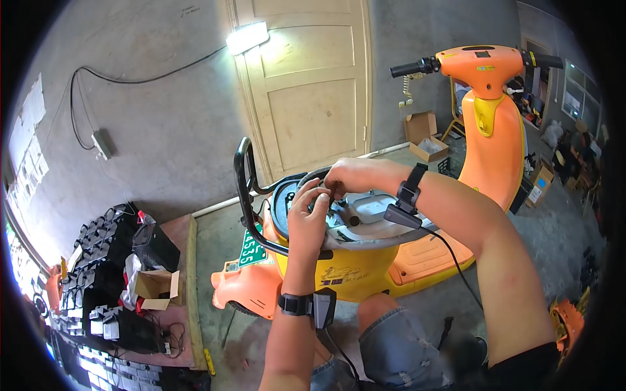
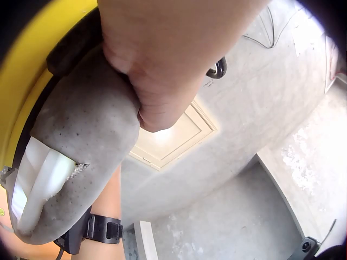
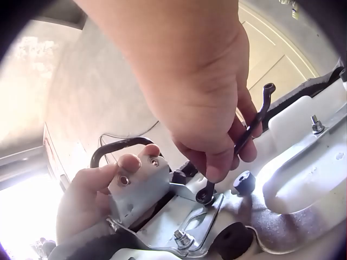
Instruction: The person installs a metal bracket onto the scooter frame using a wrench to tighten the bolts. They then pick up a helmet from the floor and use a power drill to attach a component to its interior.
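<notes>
My right hand [image 1: 358, 176] grips a black ring spanner [image 3: 267, 102] by its shaft. The spanner's lower ring end is down at the metal plate in the right wrist view, its other end sticking up past the fingers. My left hand [image 1: 308, 216] holds a bent metal bracket [image 3: 138, 189], fingertips over its top edge near two holes. Close by on the plate stands a bolt with a nut [image 3: 183, 238]. Both hands are over the pale seat base [image 1: 375, 218] of an orange and yellow scooter [image 1: 355, 274]. A grey padded rim [image 2: 87, 119] surrounds that base.
A black grab rail [image 1: 242, 173] rises behind the left hand. Black batteries [image 1: 98, 260] and an open cardboard box [image 1: 160, 287] stand at the left. The scooter's handlebar [image 1: 482, 62] is at the right. A lit lamp [image 1: 248, 38] hangs by the door [image 1: 313, 91].
</notes>
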A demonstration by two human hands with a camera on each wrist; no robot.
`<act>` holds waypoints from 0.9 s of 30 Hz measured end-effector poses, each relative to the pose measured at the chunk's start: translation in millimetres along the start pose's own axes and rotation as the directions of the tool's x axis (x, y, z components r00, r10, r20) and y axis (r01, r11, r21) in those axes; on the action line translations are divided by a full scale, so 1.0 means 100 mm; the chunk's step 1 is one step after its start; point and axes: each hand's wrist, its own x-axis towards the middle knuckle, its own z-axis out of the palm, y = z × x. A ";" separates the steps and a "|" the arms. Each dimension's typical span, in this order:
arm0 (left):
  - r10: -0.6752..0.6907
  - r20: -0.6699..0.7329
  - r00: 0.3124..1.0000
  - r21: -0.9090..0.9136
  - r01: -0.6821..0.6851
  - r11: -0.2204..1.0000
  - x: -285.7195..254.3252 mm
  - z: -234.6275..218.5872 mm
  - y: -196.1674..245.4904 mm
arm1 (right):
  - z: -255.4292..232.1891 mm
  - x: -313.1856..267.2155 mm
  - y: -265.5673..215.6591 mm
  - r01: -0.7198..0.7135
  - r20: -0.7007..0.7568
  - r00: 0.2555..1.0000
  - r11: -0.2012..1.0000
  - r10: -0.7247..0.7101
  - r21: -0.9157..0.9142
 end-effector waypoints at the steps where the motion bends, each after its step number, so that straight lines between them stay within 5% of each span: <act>1: -0.007 0.000 1.000 -0.014 0.007 1.000 0.00 0.01 -0.01 | -0.01 0.02 0.00 -0.011 0.017 1.000 1.000 0.011 0.007; 11: -0.035 -0.021 0.999 -0.068 0.034 0.997 0.01 0.02 -0.05 | 0.02 -0.02 -0.03 0.038 -0.001 0.999 0.983 -0.039 -0.179; 15: -0.052 -0.020 0.998 -0.067 0.050 0.997 0.00 0.01 0.00 | 0.10 -0.08 -0.16 -0.048 -0.048 0.998 0.989 0.042 -0.141; 17: -0.039 -0.012 0.999 -0.012 0.039 0.999 0.00 0.02 0.02 | 0.06 -0.12 -0.54 -0.378 0.042 0.918 0.900 0.395 -0.218; 18: -0.040 -0.011 0.999 -0.014 0.040 0.999 0.00 0.01 0.01 | 0.18 -0.05 -0.45 -0.304 0.012 0.946 0.903 0.323 -0.304; 19: -0.029 -0.006 1.000 -0.006 0.029 1.000 0.01 0.01 0.01 | 0.18 -0.05 -0.51 -0.405 0.076 0.901 0.890 0.428 -0.210; 22: -0.014 -0.002 1.000 -0.010 0.014 1.000 0.00 0.02 0.01 | 0.39 0.13 -0.29 -0.358 0.105 0.921 0.922 0.375 -0.149; 23: -0.005 0.000 1.000 -0.020 0.005 1.000 0.00 0.01 0.01 | 0.42 0.16 -0.25 -0.553 0.120 0.833 0.814 0.539 0.178; 24: -0.007 -0.008 1.000 -0.016 0.006 1.000 -0.01 0.02 0.00 | 0.40 0.17 -0.32 -0.664 0.193 0.719 0.579 0.668 0.473; 27: -0.021 -0.004 1.000 -0.003 0.021 1.000 -0.01 0.01 0.01 | 0.34 -0.01 -0.49 -0.642 0.166 0.724 0.566 0.670 0.516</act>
